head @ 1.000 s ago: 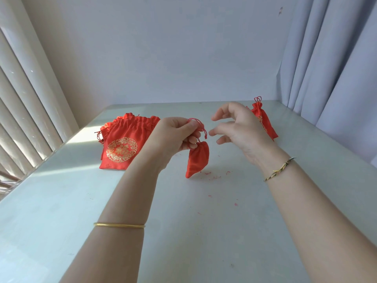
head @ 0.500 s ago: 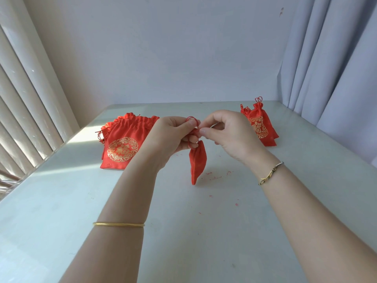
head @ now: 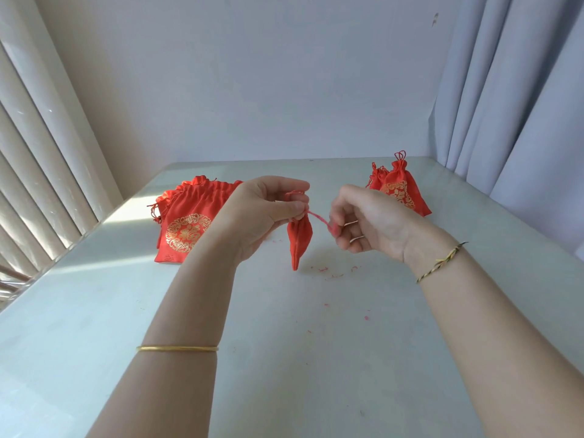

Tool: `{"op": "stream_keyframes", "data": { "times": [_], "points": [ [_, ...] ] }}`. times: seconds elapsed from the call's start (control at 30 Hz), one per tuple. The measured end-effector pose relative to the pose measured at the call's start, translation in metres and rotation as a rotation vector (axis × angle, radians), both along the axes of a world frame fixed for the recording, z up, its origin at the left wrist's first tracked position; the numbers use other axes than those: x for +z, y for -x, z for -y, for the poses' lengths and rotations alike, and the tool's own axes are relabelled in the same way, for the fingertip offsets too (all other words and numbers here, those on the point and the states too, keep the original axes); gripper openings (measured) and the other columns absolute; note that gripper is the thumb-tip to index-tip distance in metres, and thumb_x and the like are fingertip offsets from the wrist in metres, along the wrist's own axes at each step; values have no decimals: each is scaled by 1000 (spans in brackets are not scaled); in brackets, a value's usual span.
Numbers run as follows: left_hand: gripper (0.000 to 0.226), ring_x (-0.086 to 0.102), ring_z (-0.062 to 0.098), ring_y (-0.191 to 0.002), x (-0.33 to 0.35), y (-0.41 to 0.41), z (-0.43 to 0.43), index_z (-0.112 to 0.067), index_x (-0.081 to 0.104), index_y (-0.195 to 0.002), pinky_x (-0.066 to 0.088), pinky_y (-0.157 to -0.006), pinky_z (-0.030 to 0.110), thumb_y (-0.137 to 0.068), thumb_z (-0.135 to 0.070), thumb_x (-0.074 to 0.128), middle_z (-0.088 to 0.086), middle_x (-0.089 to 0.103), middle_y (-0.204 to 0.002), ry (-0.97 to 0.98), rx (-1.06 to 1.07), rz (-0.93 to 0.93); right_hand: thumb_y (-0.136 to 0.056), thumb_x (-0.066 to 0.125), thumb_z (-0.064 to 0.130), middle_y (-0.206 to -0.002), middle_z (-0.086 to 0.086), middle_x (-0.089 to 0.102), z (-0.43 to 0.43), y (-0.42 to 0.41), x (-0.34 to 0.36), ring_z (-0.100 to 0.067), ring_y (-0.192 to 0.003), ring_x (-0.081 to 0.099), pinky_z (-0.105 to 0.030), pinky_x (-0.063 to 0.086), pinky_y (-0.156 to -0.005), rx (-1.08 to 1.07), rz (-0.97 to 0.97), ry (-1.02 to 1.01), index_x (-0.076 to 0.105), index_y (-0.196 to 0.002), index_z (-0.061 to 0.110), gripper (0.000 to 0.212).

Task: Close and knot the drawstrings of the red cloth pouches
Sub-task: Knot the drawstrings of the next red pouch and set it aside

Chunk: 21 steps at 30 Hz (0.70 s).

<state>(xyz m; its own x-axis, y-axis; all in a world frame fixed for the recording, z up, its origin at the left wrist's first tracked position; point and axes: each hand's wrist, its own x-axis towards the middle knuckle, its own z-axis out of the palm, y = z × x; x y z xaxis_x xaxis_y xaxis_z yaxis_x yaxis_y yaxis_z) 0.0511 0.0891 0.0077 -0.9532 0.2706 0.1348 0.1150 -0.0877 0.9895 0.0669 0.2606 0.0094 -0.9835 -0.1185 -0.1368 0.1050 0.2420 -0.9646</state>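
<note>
Mouth of pouch inside left hand.

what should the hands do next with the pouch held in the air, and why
Probably pull the drawstring out to the right with the right hand while the left hand pinches the neck of the pouch: it stretches between them, and no finished knot shows.

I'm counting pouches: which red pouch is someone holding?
The narrow red cloth pouch hanging from the left hand; the other pouches lie untouched on the pale table.

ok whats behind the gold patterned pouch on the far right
The gathered top of a second pouch shows beside the front pouch; the rest of it is covered.
</note>
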Motion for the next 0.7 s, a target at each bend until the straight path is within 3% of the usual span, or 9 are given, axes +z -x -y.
{"op": "stream_keyframes", "data": {
  "times": [0.1,0.2,0.3,0.53,0.7],
  "points": [
    [40,62,11,-72,4,-4,-1,-9,60,-111,53,-72,17,-82,17,55,9,61,-89,109,-74,-65,-83,45,17,-82,-2,63,-2,6,-6,-18,-73,61,-30,48,-63,-182,-197,-66,61,-73,13,18],
    [48,62,14,-76,8,-8,-4,-15,56,-120,54,-77,20,-81,15,57,6,59,-94,238,-118,-159,-78,42,2,-105,-3,66,-1,10,-11,-17,-102,61,-33,47,-88,29,-200,125,63,-103,11,34],
    [51,61,13,-79,10,-10,-7,-20,55,-122,53,-78,23,-81,12,59,3,58,-95,316,-119,-215,-72,51,3,-89,-8,62,4,8,-19,-21,-88,55,-33,40,-82,202,-120,106,64,-88,12,23],
    [51,62,10,-79,1,-2,-9,-22,55,-123,43,-61,5,-82,9,56,0,54,-102,587,115,-494,-81,61,1,-79,-2,64,3,7,-22,-13,-75,58,-24,43,-70,164,-137,57,63,-80,17,16],
    [50,57,-6,-72,-3,0,-14,-20,57,-121,45,-69,5,-79,8,59,-4,52,-104,488,222,-618,-88,50,10,-83,-2,61,5,8,-20,-13,-75,56,-29,44,-73,188,-111,204,65,-83,16,16]
  ]
}}
